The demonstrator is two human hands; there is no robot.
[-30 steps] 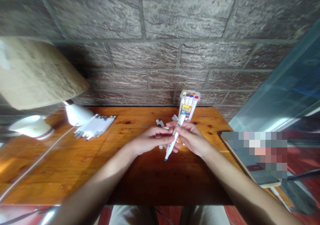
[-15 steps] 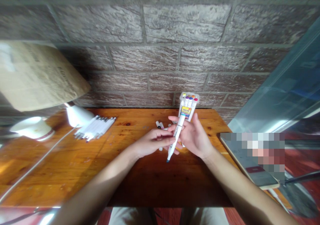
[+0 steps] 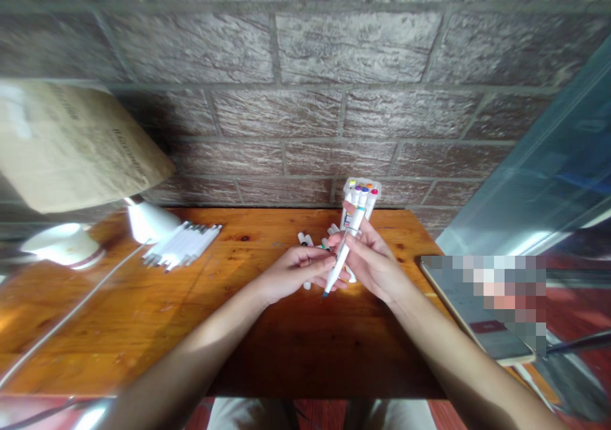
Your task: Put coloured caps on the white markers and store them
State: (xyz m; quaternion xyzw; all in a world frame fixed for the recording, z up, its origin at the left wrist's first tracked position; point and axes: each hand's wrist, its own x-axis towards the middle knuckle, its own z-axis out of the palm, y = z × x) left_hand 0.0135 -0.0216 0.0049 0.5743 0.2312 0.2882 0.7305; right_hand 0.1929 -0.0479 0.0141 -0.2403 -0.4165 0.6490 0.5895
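A white marker [image 3: 340, 261] slants between my hands, its dark blue-green tip pointing down toward me. My left hand [image 3: 298, 269] pinches the lower part of its barrel. Around the upper part, my right hand [image 3: 375, 258] has its thumb and fingers closed. Just behind my hands stands a clear case [image 3: 376, 202] of markers with colored ends; my right fingers cover part of its label. Several loose white markers [image 3: 305, 239] lie on the table beside and beneath my hands, partly hidden by them.
On the wooden table [image 3: 229, 328], a row of white markers [image 3: 184, 245] lies at the left by a lamp [image 3: 147, 222] and a white cup [image 3: 64, 244]. A white cord [image 3: 76, 312] crosses the left side. A tablet-like device [image 3: 472, 312] rests at the right edge. A brick wall [image 3: 305, 112] stands behind.
My right hand was spread open behind the marker; now its thumb and fingers have closed on the upper part. The marker's tip has shifted slightly up and right.
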